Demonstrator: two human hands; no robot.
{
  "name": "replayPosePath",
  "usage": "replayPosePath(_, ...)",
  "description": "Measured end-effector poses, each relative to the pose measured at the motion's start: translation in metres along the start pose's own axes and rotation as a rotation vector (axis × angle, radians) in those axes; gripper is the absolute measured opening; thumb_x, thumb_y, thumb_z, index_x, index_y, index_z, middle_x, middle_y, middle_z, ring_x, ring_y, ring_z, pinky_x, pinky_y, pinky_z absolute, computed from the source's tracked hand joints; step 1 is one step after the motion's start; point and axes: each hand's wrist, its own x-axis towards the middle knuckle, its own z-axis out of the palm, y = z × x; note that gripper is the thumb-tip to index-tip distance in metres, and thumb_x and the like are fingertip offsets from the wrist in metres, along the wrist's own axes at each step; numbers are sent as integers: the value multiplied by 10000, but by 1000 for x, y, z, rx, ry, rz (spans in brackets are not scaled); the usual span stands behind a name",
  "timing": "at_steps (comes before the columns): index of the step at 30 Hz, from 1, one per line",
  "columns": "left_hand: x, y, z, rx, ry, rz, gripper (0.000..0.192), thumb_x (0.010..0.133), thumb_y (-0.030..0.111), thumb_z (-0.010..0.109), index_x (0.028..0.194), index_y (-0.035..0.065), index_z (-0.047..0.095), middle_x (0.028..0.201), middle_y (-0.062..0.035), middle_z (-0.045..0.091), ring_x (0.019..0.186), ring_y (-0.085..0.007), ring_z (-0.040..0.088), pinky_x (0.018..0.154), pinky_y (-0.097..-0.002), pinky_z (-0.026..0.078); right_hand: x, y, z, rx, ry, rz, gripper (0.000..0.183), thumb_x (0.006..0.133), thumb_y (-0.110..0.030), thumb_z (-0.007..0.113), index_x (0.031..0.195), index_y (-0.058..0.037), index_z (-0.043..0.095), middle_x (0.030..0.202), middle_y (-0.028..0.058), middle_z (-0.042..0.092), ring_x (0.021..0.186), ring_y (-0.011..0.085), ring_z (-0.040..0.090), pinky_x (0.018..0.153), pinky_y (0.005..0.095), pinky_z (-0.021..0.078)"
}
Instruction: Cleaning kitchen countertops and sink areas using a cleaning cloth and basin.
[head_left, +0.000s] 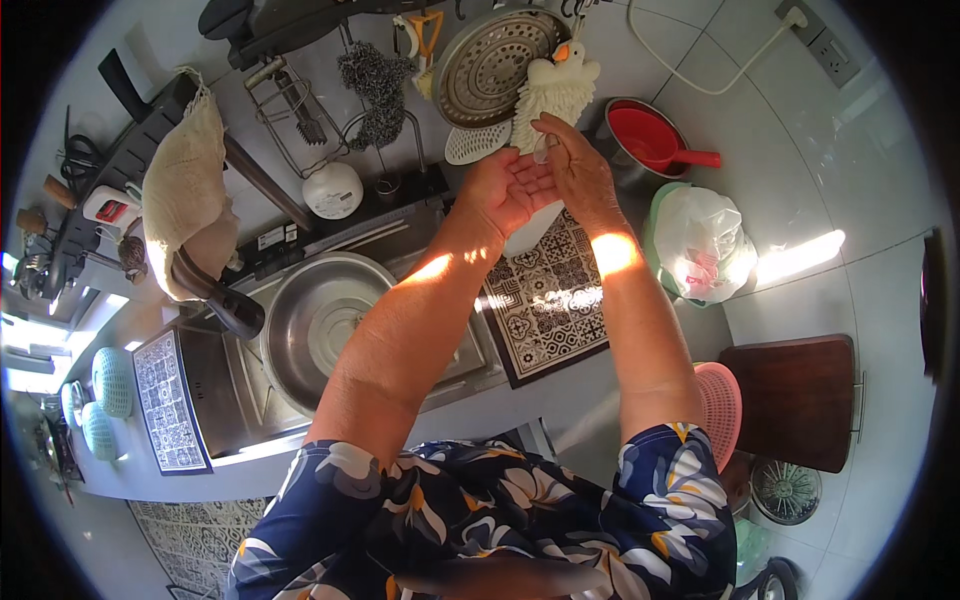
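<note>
My left hand (504, 191) is palm up, fingers extended towards my right hand, with nothing plainly in it. My right hand (583, 176) is beside and partly over its fingertips. A small translucent object (541, 148) shows between the right thumb and fingers; its kind is unclear. Behind the hands hangs a white duck-shaped chenille hand towel (559, 90). Below them, a white object (534, 231), partly hidden, lies at the edge of a patterned drying mat (555, 300). To the left, a large stainless steel basin (300, 330) rests in the sink, partly hidden by my left forearm.
A faucet (240, 307) wrapped in cloth stands left. A steamer tray (495, 67) hangs on the tiled wall. On the right are a metal pot with a red dipper (645, 139), a bag-lined green container (701, 240), a pink basket (720, 412) and a wooden board (791, 397).
</note>
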Motion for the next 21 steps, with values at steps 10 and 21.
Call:
replayPosePath(10,-26,9,-16,-48,91,35,321,886,157,361,1028,-118,445,1069,-264,498,1038,-377,493,883,-480,439,-10,0,15,-14,-3,-1,254,894,-203,406,1122,-172,514,1121,104,552,994,278,549,848,330,426)
replayPosePath(21,-190,46,-209,267,356,103,286,822,233,530,943,-26,540,893,-174,598,858,-314,588,797,-419,463,8,84,-32,-685,283,-333,330,851,-17,356,1166,8,451,1134,180,511,1074,297,480,928,366,374)
